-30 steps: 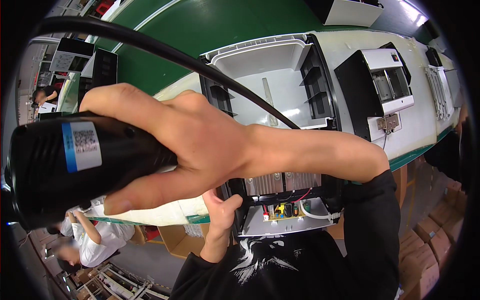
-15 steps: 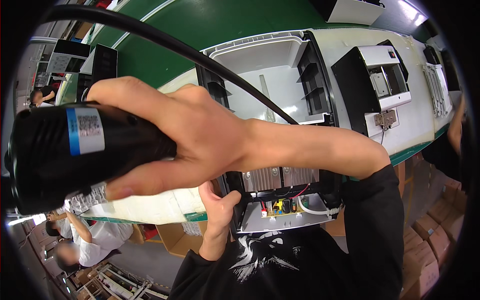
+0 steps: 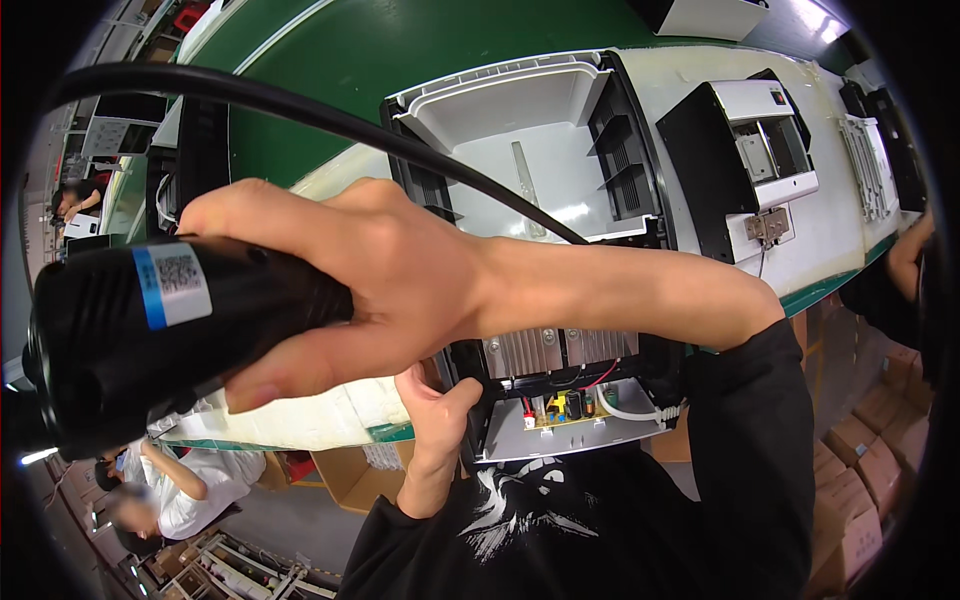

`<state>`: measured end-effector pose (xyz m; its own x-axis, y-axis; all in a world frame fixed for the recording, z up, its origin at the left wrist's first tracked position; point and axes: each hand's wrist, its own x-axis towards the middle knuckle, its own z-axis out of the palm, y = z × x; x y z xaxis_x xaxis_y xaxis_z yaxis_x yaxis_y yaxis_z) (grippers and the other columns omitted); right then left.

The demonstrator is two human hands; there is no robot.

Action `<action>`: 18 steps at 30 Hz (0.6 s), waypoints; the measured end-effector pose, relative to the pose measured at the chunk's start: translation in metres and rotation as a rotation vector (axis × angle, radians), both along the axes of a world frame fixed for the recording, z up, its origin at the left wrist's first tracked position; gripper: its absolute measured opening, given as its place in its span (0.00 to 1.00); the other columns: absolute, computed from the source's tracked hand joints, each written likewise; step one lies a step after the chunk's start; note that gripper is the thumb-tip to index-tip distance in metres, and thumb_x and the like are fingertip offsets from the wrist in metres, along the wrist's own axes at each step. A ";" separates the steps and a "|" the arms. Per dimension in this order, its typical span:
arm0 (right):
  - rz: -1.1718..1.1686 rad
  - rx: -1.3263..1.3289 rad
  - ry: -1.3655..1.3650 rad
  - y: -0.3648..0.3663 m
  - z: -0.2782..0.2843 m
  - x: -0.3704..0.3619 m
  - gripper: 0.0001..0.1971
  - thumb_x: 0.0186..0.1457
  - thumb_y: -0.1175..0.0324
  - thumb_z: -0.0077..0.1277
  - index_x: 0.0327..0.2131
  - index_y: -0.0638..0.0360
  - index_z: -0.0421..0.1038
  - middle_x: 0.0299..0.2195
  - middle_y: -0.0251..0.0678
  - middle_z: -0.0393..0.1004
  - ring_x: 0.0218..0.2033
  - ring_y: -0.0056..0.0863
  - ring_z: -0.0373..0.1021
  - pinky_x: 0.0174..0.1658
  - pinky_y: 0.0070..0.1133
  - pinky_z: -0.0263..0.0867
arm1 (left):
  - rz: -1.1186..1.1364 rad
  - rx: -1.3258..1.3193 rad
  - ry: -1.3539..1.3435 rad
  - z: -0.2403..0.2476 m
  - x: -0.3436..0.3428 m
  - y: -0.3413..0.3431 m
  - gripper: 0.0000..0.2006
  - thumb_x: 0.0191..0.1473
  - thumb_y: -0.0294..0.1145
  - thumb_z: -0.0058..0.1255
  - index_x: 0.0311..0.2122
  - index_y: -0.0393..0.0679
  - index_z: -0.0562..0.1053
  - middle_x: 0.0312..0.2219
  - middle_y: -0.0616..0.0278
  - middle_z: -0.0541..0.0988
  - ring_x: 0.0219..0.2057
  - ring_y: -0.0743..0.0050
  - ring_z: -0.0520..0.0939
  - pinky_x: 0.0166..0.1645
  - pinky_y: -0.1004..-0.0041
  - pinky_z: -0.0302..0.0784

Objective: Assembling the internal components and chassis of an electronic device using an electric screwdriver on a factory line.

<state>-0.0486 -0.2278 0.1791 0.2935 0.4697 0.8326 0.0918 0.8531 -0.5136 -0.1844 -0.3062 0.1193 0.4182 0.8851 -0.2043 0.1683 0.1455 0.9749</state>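
My right hand (image 3: 390, 270) reaches across to the left, its fingers wrapped round a black power tool (image 3: 110, 330) with vent slots and a blue-and-white label. The far end of the tool runs out of sight at the left rim. My left hand (image 3: 438, 415) grips the left side of an appliance housing (image 3: 640, 130), thumb at the black edge and the other fingers mostly hidden. This housing has a black frame and a white, hollow inside. Finned metal blocks (image 3: 525, 358) show in its near part, below my right forearm. A circuit board (image 3: 570, 408) with wires sits on the grey near panel.
A thick black cable (image 3: 300, 105) arches over the housing. To the right stands a black-and-white machine (image 3: 745, 165) with a metal fitting (image 3: 768, 228) in front. Cardboard boxes (image 3: 850, 500) lie at the lower right. Other people, one in a white shirt (image 3: 215, 490), are at the left.
My right hand and the power tool have dipped slightly, and the tool's outer end has swung down. The cable has shifted too. My left hand stays at the housing's side.
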 end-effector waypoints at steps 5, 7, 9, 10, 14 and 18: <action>0.074 -0.128 -0.043 -0.007 0.004 0.006 0.32 0.46 0.48 0.58 0.44 0.64 0.61 0.22 0.47 0.74 0.22 0.40 0.74 0.25 0.26 0.67 | -0.035 -0.008 -0.091 -0.002 0.000 0.004 0.40 0.23 0.15 0.37 0.54 0.29 0.58 0.45 0.59 0.67 0.49 0.70 0.66 0.53 0.82 0.56; 0.098 -0.115 -0.046 -0.007 0.006 0.006 0.31 0.47 0.48 0.57 0.44 0.63 0.61 0.22 0.47 0.74 0.22 0.40 0.74 0.25 0.25 0.67 | -0.043 -0.010 -0.103 -0.004 -0.002 0.005 0.41 0.23 0.15 0.37 0.55 0.30 0.57 0.46 0.58 0.66 0.50 0.70 0.66 0.53 0.82 0.56; 0.125 -0.189 -0.141 -0.013 0.010 0.010 0.33 0.42 0.62 0.64 0.49 0.66 0.60 0.29 0.37 0.74 0.25 0.22 0.72 0.30 0.15 0.66 | -0.057 -0.004 -0.126 -0.005 -0.001 0.005 0.41 0.23 0.14 0.37 0.55 0.30 0.57 0.47 0.58 0.66 0.50 0.70 0.66 0.53 0.82 0.57; 0.130 -0.235 -0.159 -0.016 0.013 0.015 0.31 0.45 0.60 0.61 0.49 0.65 0.61 0.27 0.36 0.74 0.25 0.19 0.71 0.30 0.15 0.65 | -0.055 0.004 -0.127 -0.004 0.001 0.004 0.42 0.24 0.14 0.37 0.57 0.30 0.55 0.49 0.57 0.65 0.51 0.70 0.66 0.53 0.82 0.57; 0.073 -0.271 -0.027 -0.017 0.041 0.019 0.25 0.50 0.55 0.56 0.44 0.63 0.63 0.21 0.28 0.69 0.22 0.12 0.66 0.25 0.13 0.61 | -0.143 0.023 -0.084 -0.005 0.000 0.011 0.44 0.30 0.11 0.40 0.61 0.33 0.47 0.53 0.53 0.62 0.54 0.68 0.64 0.56 0.78 0.56; 0.085 -0.196 0.087 -0.038 0.091 0.038 0.17 0.55 0.55 0.50 0.38 0.60 0.65 0.19 0.23 0.66 0.21 0.11 0.65 0.23 0.11 0.60 | -0.271 0.038 -0.065 0.006 -0.001 0.021 0.46 0.29 0.11 0.39 0.62 0.35 0.47 0.55 0.54 0.62 0.56 0.69 0.63 0.58 0.78 0.55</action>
